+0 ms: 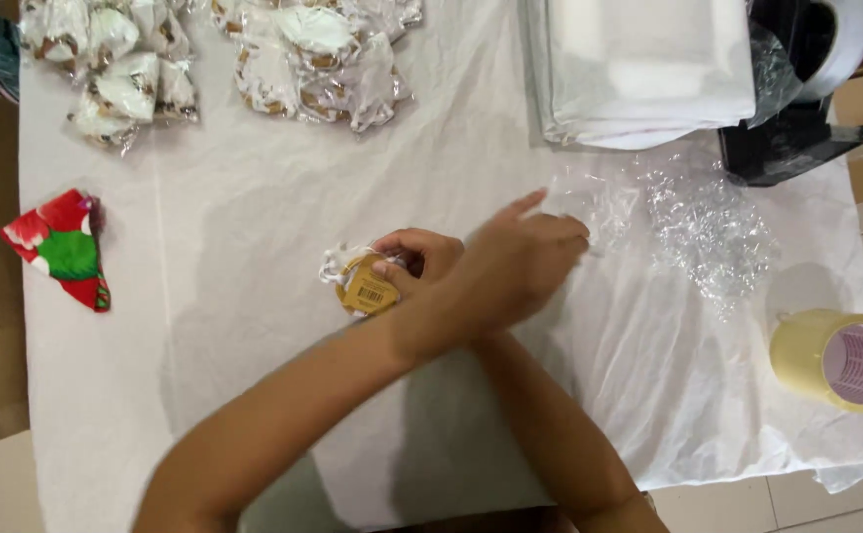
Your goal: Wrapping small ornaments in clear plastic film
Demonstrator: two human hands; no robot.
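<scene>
My arms are crossed over the white cloth-covered table (254, 188). My right hand (416, 252) grips a small white wrapped item with a round tan label (364, 286), holding it just above the cloth. My left hand (525, 262) lies over my right forearm and stretches to the right. Its index finger is stretched out and its other fingertips rest on the edge of a crinkled clear plastic film (693, 222). Whether it grips the film is hidden.
Piles of similar wrapped packets (120, 69) (318, 59) lie at the back left. A folded white stack (648, 69) and a black tape dispenser (796, 138) are at the back right. A yellowish tape roll (831, 360) sits right. A red-green scrap (61, 247) lies left.
</scene>
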